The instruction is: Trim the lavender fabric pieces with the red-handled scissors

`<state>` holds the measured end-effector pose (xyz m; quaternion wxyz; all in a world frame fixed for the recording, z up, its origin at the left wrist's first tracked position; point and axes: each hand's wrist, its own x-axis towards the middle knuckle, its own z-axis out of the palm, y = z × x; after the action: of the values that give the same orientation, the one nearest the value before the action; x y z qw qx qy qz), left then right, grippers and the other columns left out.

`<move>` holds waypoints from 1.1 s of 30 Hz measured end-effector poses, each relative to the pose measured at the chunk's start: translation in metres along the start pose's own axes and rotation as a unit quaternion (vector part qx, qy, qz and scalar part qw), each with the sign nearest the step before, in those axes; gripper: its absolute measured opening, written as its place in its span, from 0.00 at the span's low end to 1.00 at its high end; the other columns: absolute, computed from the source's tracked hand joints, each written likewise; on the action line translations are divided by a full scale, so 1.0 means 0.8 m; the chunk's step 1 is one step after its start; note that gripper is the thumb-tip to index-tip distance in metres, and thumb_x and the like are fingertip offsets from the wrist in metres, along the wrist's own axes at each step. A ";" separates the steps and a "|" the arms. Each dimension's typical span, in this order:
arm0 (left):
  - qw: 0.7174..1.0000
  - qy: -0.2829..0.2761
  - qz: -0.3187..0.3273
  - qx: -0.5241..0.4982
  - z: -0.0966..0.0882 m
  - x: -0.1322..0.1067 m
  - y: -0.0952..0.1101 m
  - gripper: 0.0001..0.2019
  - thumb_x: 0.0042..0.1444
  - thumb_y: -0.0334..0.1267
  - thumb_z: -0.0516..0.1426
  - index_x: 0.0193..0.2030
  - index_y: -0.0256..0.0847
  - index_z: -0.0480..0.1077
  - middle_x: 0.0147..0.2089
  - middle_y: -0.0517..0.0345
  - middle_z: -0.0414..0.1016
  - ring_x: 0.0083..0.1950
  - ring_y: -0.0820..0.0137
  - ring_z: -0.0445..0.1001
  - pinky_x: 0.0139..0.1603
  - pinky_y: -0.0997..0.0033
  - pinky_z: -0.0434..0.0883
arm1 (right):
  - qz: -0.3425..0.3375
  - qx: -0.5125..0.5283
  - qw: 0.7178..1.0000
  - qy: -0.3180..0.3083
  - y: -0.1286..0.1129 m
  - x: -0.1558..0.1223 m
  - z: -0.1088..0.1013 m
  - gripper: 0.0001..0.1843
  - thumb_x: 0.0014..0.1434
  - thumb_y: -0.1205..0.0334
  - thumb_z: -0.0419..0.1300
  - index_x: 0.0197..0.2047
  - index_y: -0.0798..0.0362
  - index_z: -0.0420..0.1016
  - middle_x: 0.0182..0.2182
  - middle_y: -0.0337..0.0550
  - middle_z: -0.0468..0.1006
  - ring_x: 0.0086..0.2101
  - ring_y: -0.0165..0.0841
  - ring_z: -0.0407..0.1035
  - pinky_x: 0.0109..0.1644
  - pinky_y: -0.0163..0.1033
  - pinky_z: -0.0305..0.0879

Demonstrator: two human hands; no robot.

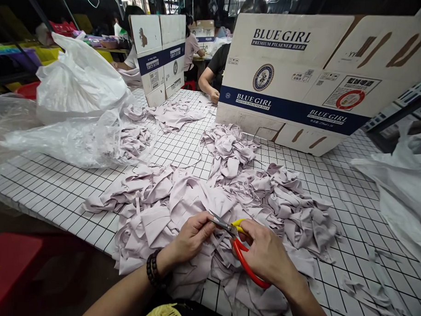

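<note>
Lilac cloth pieces (156, 223) lie heaped on the checked table (354, 204), directly before the person and beneath both hands. Right hand (265, 252): grasping the scissors (232, 230) by the handles, one loop red, the other yellow. Left hand (193, 235): thumb and forefinger pinched together at the blade tips; what sits in the pinch cannot be made out.

Governing relation: the scissors lie between the two hands, long axis slanting from the red loop, low and to the right, away and leftward to the points. The right hand is nearer the pivot; the left is nearer the points, with no visible clearance. Cloth extends under and beyond the blades.

Not determinable: whether blade and left fingertips touch, and how far the blades part. The right hand covers part of the yellow loop. A cardboard box (285, 77) screens much of a co-worker, whose forearm (207, 79) shows beside it. Contents of the white plastic bag (82, 84) cannot be identified.
</note>
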<state>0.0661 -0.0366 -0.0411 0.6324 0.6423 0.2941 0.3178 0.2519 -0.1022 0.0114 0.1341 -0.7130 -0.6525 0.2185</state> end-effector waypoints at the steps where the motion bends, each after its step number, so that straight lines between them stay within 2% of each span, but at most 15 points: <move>1: 1.000 -0.001 0.003 0.006 -0.001 0.000 0.000 0.18 0.63 0.52 0.52 0.35 0.37 0.68 0.28 0.61 0.62 0.28 0.74 0.62 0.30 0.75 0.64 | -0.001 0.001 1.000 -0.002 0.000 0.000 0.000 0.04 0.49 0.62 0.55 0.25 0.50 0.62 0.24 0.36 0.69 0.24 0.31 0.60 0.29 0.35 0.52; 10: 0.999 -0.016 0.005 0.029 -0.004 0.000 0.005 0.17 0.64 0.49 0.51 0.34 0.36 0.70 0.31 0.57 0.66 0.31 0.73 0.64 0.33 0.73 0.65 | -0.017 0.022 0.999 -0.028 0.004 -0.001 -0.003 0.09 0.48 0.64 0.55 0.22 0.50 0.56 0.21 0.34 0.65 0.24 0.29 0.58 0.28 0.34 0.50; 19: 0.999 -0.025 0.010 0.028 -0.006 0.001 0.007 0.17 0.65 0.47 0.51 0.37 0.35 0.72 0.33 0.56 0.69 0.31 0.73 0.66 0.33 0.74 0.65 | 0.007 0.004 1.000 -0.008 -0.001 -0.001 0.002 0.04 0.50 0.61 0.55 0.25 0.50 0.64 0.23 0.36 0.69 0.25 0.32 0.61 0.30 0.35 0.52; 27: 0.998 -0.023 0.033 0.050 -0.009 0.000 0.005 0.16 0.65 0.45 0.51 0.35 0.36 0.72 0.32 0.57 0.67 0.32 0.73 0.66 0.34 0.74 0.66 | -0.005 -0.014 1.000 -0.005 -0.002 -0.005 0.003 0.04 0.50 0.63 0.55 0.24 0.50 0.64 0.22 0.36 0.68 0.24 0.31 0.60 0.28 0.34 0.51; 33: 0.999 -0.035 0.002 0.000 -0.011 -0.001 0.002 0.17 0.64 0.48 0.52 0.36 0.35 0.72 0.33 0.56 0.67 0.30 0.74 0.66 0.32 0.74 0.66 | -0.021 -0.016 1.000 0.014 0.003 -0.004 0.008 0.04 0.49 0.63 0.55 0.23 0.50 0.64 0.21 0.35 0.66 0.23 0.30 0.59 0.28 0.34 0.50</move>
<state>0.0590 -0.0319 -0.0398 0.6420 0.6535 0.2703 0.2962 0.2506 -0.1059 0.0055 0.1363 -0.7044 -0.6686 0.1953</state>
